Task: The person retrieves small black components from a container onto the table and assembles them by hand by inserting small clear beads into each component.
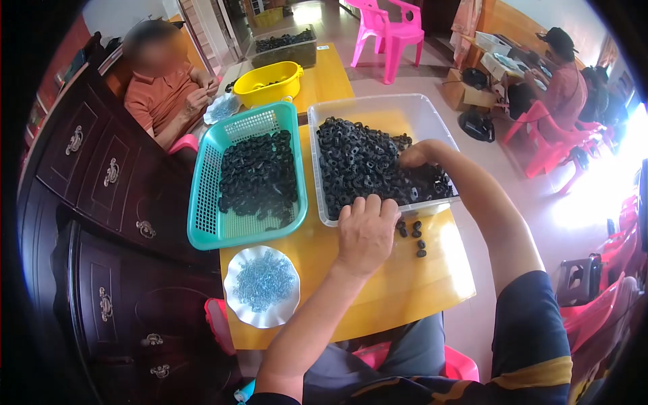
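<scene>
A clear plastic bin (pixel 378 101) stands on the yellow table, heaped with small black ring-shaped parts (pixel 358 158). My left hand (pixel 368 229) has its fingers curled over the bin's near rim. Inside the bin, my right hand (pixel 420 154) reaches down into the parts at the right side; its fingertips are hidden, so what they hold does not show. Several loose black pieces (pixel 420 244) lie on the table just right of my left hand. To the left, a teal basket (pixel 202 196) contains more black parts. Nearer me, a white scalloped plate (pixel 233 297) bears many small translucent bluish pieces (pixel 265 280).
Beyond the teal basket are a yellow basin (pixel 287 88) and another clear bin (pixel 310 54). A seated person (pixel 162 94) handles small items at the far left; another person (pixel 563 88) sits at right. Dark drawers (pixel 101 162) flank the table. A pink chair (pixel 388 34) stands behind.
</scene>
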Motion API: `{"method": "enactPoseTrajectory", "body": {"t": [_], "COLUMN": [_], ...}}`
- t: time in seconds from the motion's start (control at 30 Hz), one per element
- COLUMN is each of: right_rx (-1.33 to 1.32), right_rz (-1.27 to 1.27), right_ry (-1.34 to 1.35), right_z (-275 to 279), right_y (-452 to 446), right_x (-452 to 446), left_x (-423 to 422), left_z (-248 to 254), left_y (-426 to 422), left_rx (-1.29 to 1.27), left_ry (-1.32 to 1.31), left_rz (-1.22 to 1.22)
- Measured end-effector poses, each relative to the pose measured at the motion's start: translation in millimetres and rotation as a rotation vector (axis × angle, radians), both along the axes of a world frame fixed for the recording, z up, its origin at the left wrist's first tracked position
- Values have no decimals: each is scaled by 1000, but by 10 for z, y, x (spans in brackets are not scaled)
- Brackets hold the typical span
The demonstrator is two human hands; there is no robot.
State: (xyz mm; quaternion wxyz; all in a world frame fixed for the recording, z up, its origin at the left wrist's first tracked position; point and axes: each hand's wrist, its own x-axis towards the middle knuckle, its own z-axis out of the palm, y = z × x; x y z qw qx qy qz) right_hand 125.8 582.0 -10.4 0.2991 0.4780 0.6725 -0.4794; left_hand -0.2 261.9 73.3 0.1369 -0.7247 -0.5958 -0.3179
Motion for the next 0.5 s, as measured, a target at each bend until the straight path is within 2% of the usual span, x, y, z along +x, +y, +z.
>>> {"method": "enactPoseTrajectory", "body": {"t": [0.03,0.1,0.13,0.2,0.23,0.37,0.43,0.5], "right_rx": [-1,-35,-33,-122,-96,-39,-45,-63], "right_rz": [-1,-157,-159,-252,-221,-237,-396,-449], "right_ry": [0,91,96,302,386,460,579,660], "right_z": [204,612,629,710,769,1251,1273,1340], "right_y": [-157,-429,-418,-404,-393,-551,-554,-668], "right_x": [-6,30,38,37,39,134,168,198], "left_x": [-3,-1,0,1,4,15,20,64], "left_z": [-5,-4,2,0,-3,23,62,30], "left_y": [4,1,1,0,0,-46,-120,-425], "left_rx": [18,15,15,25,36,-21,150,217], "left_ry": [-6,-5,-1,7,8,27,-139,-213], "left_rz": [-5,-5,-6,-11,-13,-14,-145,-272]}}
